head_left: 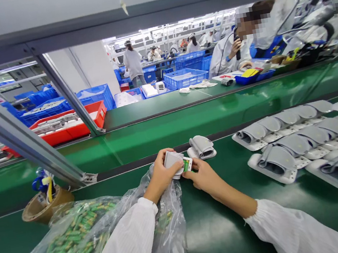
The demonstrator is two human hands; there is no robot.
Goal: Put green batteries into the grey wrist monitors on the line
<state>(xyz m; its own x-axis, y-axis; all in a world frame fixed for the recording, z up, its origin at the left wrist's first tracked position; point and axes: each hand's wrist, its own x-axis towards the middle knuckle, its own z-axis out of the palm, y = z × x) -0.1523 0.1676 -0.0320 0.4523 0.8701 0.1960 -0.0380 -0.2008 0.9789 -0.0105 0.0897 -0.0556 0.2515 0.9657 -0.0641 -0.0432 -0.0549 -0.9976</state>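
My left hand is wrapped round the rolled grey cuff of a wrist blood pressure monitor. Its battery compartment faces up, with green batteries visible inside. The fingers and thumb of my right hand close on the compartment's right end; whether a loose battery is between them is hidden. Just beyond my hands, another monitor with a rolled cuff lies on the green bench. A clear plastic bag full of green and gold batteries spreads under and beside my left forearm.
Rows of cuffed monitors lie on the right. A brown round holder with blue-handled tools stands at left, near a slanting metal post. Behind the bench runs a green conveyor, with a red tray and a seated co-worker beyond.
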